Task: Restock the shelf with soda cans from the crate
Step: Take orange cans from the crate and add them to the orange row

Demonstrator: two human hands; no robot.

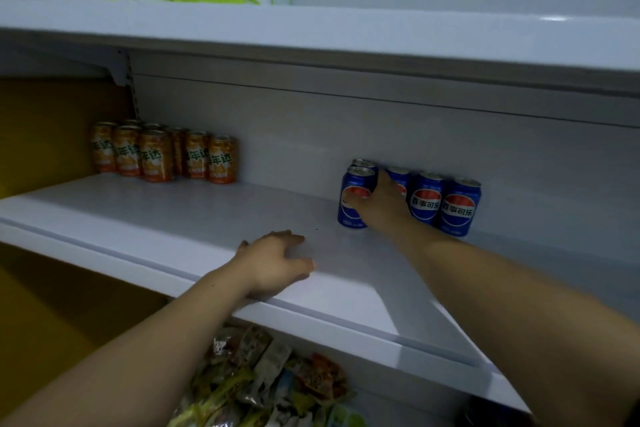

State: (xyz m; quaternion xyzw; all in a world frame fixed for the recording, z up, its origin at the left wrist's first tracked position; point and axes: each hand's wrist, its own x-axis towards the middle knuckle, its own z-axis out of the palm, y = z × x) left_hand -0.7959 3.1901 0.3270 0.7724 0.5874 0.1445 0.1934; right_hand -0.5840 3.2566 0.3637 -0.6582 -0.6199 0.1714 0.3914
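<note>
Right hand [379, 206] grasps the front blue can [351, 199] mid-body, upright on the shelf [207, 218] beside other cans [460, 206]; judged rigid, slick, weighty if full; left hand [277, 260] rests released on the shelf.

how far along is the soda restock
Done: orange cans stand grouped at the back left of the shelf, blue cans at the right. In hand: the right hand has its grip on the front blue can; the left hand rests open on the shelf. Left: bare shelf between the groups; the crate is out of view, so the remainder is unknown.
</note>
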